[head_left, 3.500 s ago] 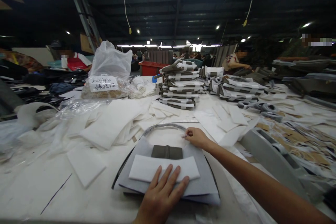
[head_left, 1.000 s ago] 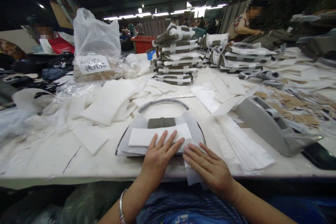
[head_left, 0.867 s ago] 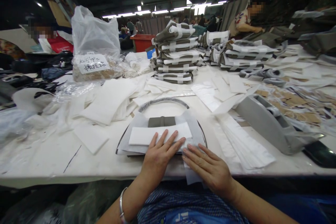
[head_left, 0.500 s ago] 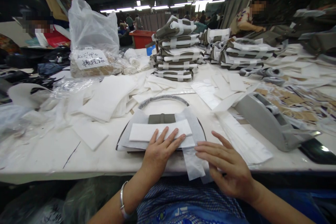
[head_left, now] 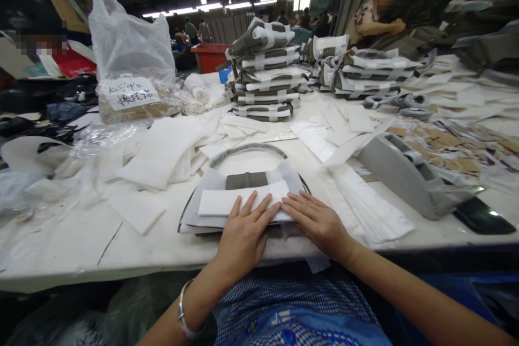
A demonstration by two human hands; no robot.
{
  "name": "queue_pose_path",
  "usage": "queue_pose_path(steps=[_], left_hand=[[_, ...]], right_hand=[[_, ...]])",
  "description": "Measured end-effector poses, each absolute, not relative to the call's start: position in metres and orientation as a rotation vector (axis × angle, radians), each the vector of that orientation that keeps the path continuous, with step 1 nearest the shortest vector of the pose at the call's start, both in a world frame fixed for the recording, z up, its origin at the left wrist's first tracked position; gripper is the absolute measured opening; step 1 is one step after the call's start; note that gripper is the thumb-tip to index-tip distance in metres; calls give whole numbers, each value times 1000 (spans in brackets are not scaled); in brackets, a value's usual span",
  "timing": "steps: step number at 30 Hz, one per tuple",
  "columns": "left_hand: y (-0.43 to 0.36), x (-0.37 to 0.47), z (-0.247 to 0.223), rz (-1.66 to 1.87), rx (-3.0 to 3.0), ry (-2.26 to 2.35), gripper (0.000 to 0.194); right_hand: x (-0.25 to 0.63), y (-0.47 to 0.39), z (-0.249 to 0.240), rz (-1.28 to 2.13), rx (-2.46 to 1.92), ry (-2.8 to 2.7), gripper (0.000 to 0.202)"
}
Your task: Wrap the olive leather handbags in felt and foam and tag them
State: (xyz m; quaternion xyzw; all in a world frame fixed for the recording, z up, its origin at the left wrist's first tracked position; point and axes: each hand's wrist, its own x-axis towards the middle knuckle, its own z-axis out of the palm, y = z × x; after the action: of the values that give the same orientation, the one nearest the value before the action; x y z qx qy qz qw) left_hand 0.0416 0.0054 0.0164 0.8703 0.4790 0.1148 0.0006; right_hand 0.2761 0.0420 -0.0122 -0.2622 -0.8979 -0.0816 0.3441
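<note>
A dark grey-green handbag (head_left: 246, 180) lies at the table's front edge, mostly covered by thin white paper (head_left: 208, 181). Its wrapped, looped handle (head_left: 248, 146) points away from me. Across the paper rests a folded strip of white foam (head_left: 221, 203). My left hand (head_left: 245, 230) presses on the foam with fingers spread flat. Over the right end of the strip lies my right hand (head_left: 318, 223), its fingers stretched out and almost touching the left fingertips. A translucent strip (head_left: 318, 264) hangs below the table edge, partly hidden by my right hand.
Stacked wrapped bags (head_left: 263, 73) stand at the back. Loose white foam sheets (head_left: 162, 146) spread to the left, beside a labelled plastic bag (head_left: 130, 81). A grey tape dispenser (head_left: 399, 173) and a black phone (head_left: 482, 215) lie right. Another person (head_left: 367, 19) works behind.
My right hand has moved left and forward from beside the bag onto the foam's right end. The translucent strip's upper part is now under that hand. My left hand stays on the foam.
</note>
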Motion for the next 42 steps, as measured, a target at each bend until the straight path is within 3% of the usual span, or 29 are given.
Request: queue_pose_path(steps=[8,17,21,32,38,42], left_hand=[[4,66,-5,805,2693,1776,38],[7,63,-21,982,2784,1756,37],[8,65,-23,1014,2763,1762,38],[8,65,-26,1030,2732,1762,40],[7,64,-22,970,2709,1750,46],[6,63,-18,899,2733,1739,44]], right_hand=[[273,38,-14,-203,-701,-2281,39],[259,86,44,86,-843,-2456,21],[232,132,40,8,-1061,-2691,33],[223,143,31,51,-1112,-2831,26],[294,84,25,193,-871,-2359,34],[343,15,11,124,-704,-2507,54]])
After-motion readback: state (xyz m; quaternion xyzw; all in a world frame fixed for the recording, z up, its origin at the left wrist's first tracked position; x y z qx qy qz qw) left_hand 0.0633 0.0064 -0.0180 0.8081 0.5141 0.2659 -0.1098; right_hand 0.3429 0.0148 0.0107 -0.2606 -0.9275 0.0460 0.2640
